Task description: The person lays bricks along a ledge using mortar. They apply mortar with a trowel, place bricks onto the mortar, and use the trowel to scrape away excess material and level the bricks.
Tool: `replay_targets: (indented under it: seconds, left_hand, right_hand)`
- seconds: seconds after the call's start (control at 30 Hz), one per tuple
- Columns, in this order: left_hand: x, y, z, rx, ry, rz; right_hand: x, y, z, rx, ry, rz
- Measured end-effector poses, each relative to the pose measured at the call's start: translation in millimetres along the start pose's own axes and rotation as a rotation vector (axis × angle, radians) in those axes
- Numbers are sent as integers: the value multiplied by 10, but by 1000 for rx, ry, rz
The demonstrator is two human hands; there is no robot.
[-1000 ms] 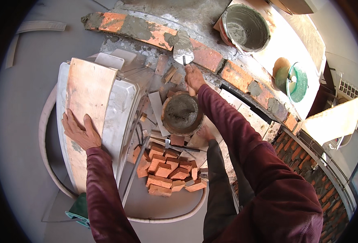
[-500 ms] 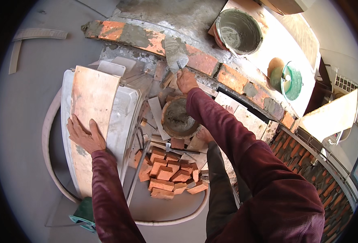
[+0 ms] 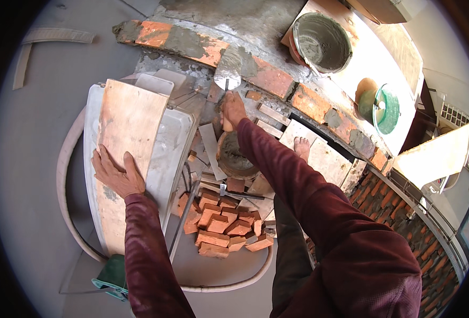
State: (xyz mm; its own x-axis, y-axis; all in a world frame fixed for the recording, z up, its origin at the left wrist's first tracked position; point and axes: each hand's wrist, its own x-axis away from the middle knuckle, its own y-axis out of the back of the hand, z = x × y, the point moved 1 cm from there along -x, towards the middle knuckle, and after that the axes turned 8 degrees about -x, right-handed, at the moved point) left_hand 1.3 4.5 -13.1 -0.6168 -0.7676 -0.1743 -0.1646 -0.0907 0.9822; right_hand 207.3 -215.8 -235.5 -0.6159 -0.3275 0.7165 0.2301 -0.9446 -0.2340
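My right hand (image 3: 234,108) is closed around the wooden handle of a trowel (image 3: 228,78). The trowel's blade, smeared with grey mortar, lies against the low brick course (image 3: 269,78) that runs across the upper part of the view. Patches of wet mortar (image 3: 184,45) coat the tops of several of these bricks. Below my right wrist stands a round basin (image 3: 225,165) holding mortar, partly covered by my sleeve. My left hand (image 3: 119,172) rests flat, fingers spread, on a long wooden board (image 3: 128,108) lying over a pale plastic tub (image 3: 173,130).
Loose orange bricks (image 3: 213,238) are heaped below the basin. Past the wall sit a mortar-coated bucket (image 3: 323,42) and a green bucket (image 3: 387,108). A bare foot (image 3: 301,147) stands on light boards (image 3: 324,164). A hose (image 3: 64,175) curves round the tub.
My right hand has shifted slightly left and turned, so more of the trowel's handle shows. The blade remains at the brick course. My left hand stays on the board; the view has shifted slightly.
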Motion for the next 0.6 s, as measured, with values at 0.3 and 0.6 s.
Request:
replay_targets:
  seconds: [0.3, 0.6]
  left_hand:
    - [-29, 47, -47, -1, 6, 3]
    - [-25, 0, 7, 16, 5, -26]
  right_hand:
    - [966, 1488, 784, 1333, 155, -151]
    - [-112, 765, 1761, 1796, 251, 114]
